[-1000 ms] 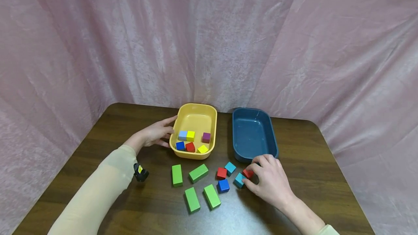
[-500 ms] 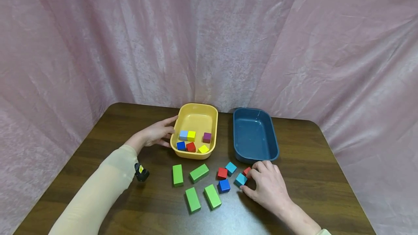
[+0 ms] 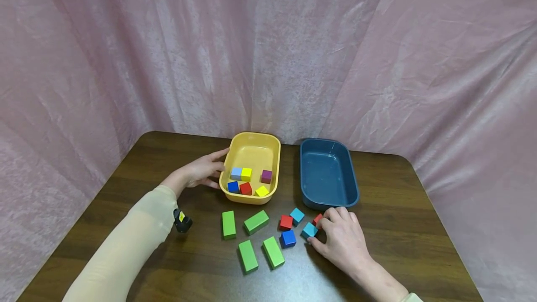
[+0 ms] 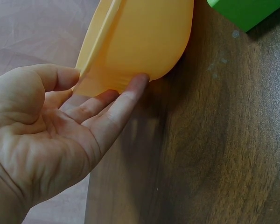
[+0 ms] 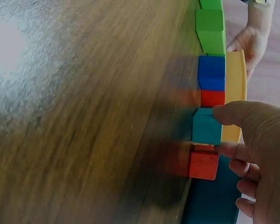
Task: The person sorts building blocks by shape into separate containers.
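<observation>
My left hand (image 3: 201, 171) touches the left side of a yellow tray (image 3: 276, 167). In the left wrist view its fingers lie nearly straight against the tray's outer wall (image 4: 149, 42), with the thumb at the rim. With thumb and index finger, my right hand (image 3: 345, 241) pinches a teal cube (image 3: 309, 230) on the table, in front of a dark blue tray (image 3: 329, 176). A red cube (image 5: 204, 164) sits beside the index finger, partly hidden in the head view. Another teal cube (image 3: 297, 216), a red cube (image 3: 286, 222) and a blue cube (image 3: 288, 238) stand to the left.
Several green blocks (image 3: 256, 222) lie in front of the yellow tray. Inside that tray are several cubes, among them a purple cube (image 3: 266, 176) and a red cube (image 3: 245, 188). A pink curtain (image 3: 268, 50) hangs behind the brown table (image 3: 168, 264).
My right hand has drawn slightly back from the red cube, and its thumb and index finger have come around the teal cube. My left hand has stayed at the yellow tray.
</observation>
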